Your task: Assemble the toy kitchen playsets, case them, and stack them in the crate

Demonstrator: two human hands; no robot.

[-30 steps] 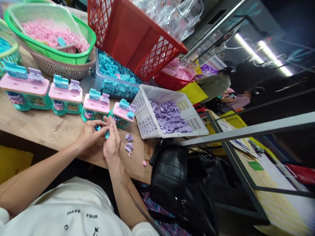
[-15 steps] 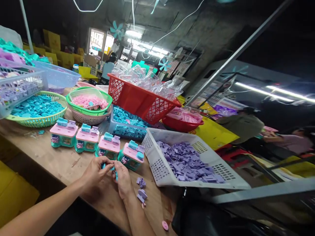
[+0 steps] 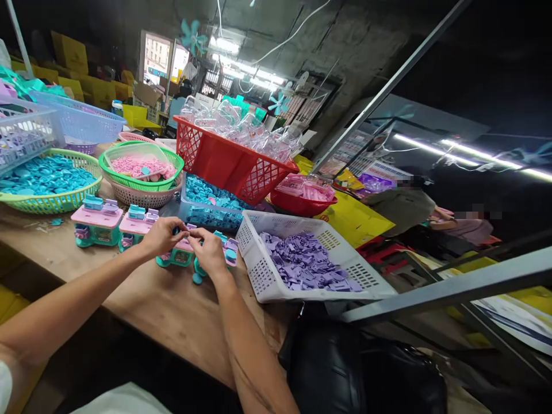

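My left hand and my right hand meet fingertip to fingertip over the third of several small toy houses in a row. Both are closed in a pinch. A small dark bluish bit shows at my left fingers, but what they hold is too hidden to name. The third toy house has a pink top and a teal base and is partly covered by my hands. To its right, the fourth toy house is partly behind my right hand. A teal disc lies at its front. The leftmost toy house stands fully in sight.
A white crate of purple parts stands right of the row. Behind are a tilted red basket with clear plastic pieces, a blue-parts bin, a green basket and a yellow-green basket. A black bag lies lower right.
Both hands have moved forward from the tabletop in front of the toy houses to above the third one. The view has shifted, and the loose purple pieces are now out of sight near my right forearm.
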